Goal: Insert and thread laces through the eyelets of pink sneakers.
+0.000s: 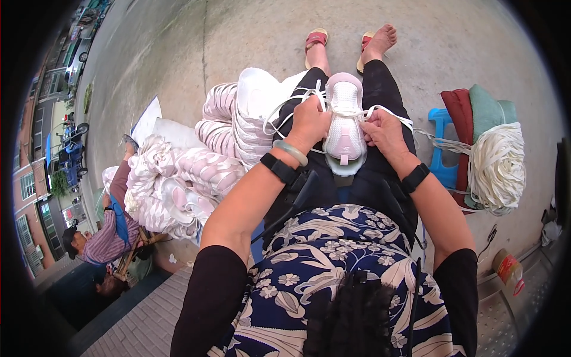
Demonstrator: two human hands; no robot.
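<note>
A white and pink shoe upper rests on my thighs, its toe end pointing away from me. White shoelace crosses its middle and trails out in loops on both sides. On the upper's left edge, my left hand has its fingers closed on the lace, with loose loops standing above them. Opposite it, my right hand pinches the lace close to the right edge. My fingers partly cover the eyelet rows, so how far the lace is threaded cannot be told.
Stacked shoe uppers stand left of my legs, with a heaped pile nearer. At right, a blue stool carries red and green cloth and a thick lace bundle. A bottle lies lower right; another person sits far left.
</note>
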